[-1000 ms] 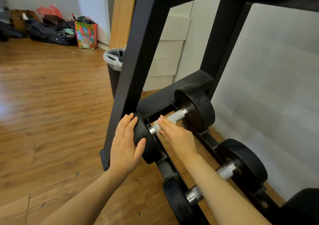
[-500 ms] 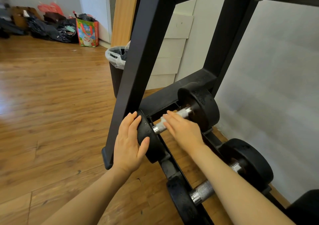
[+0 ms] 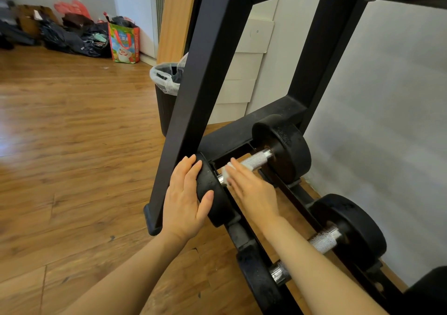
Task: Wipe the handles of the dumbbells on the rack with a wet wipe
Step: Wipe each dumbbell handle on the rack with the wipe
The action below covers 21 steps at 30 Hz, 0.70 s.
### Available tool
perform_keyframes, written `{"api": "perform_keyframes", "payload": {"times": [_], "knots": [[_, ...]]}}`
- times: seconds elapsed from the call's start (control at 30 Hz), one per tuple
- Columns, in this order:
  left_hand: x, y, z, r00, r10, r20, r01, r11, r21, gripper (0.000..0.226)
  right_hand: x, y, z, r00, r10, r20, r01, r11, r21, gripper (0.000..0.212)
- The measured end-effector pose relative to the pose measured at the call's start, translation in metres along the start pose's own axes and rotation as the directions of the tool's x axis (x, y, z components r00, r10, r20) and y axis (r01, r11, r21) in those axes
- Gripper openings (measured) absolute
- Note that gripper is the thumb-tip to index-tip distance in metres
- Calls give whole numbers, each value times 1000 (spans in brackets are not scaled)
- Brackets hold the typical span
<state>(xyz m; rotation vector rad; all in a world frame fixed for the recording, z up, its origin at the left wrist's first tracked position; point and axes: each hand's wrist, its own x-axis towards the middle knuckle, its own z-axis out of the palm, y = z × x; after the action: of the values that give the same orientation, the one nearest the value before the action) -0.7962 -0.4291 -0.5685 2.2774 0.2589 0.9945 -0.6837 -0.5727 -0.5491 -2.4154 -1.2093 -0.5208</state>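
Fingers [image 3: 238,173] of the right hand [image 3: 254,191] press a wipe [image 3: 227,169] on the dumbbell handle [image 3: 254,160]; left hand [image 3: 185,198] lies flat on its near weight [image 3: 212,191].

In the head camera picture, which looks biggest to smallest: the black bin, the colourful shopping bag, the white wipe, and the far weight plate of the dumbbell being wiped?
1. Far weight plate and black bin: similar; the rack hides part of the bin, so I won't rank them.
2. Colourful shopping bag, though it stands farthest away.
3. White wipe, mostly hidden under the right hand.
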Motion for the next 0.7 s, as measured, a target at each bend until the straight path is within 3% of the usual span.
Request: {"api": "perform_keyframes", "payload": {"times": [0.1, 0.23, 0.37, 0.47, 0.57, 0.67, 0.7], "knots": [[1, 1, 0, 1000, -8, -4, 8, 1000, 0, 65, -2, 7, -4, 991, 92, -102, -92, 996, -1, 39], [0, 1, 1, 1000, -12, -11, 12, 1000, -12, 65, -8, 1, -1, 998, -62, -19, 61, 996, -60, 59], [1, 1, 1, 1000, -18, 0, 18, 1000, 2, 66, -9, -9, -7, 996, 84, -21, -83, 996, 42, 37], [0, 1, 0, 1000, -26, 1, 26, 1000, 3, 66, -7, -12, -9, 985, 129, -112, -124, 991, 44, 29], [-1, 2, 0, 1000, -20, 1, 20, 1000, 1, 65, -7, -9, -2, 990, -17, -143, -4, 990, -141, 28], [-1, 2, -1, 1000, -21, 1, 21, 1000, 0, 65, -6, -11, -4, 987, 115, -108, -103, 988, 116, 7], [-1, 2, 0, 1000, -23, 0, 23, 1000, -1, 65, -7, -11, 0, 985, 149, -81, -131, 972, 194, 11]]}}
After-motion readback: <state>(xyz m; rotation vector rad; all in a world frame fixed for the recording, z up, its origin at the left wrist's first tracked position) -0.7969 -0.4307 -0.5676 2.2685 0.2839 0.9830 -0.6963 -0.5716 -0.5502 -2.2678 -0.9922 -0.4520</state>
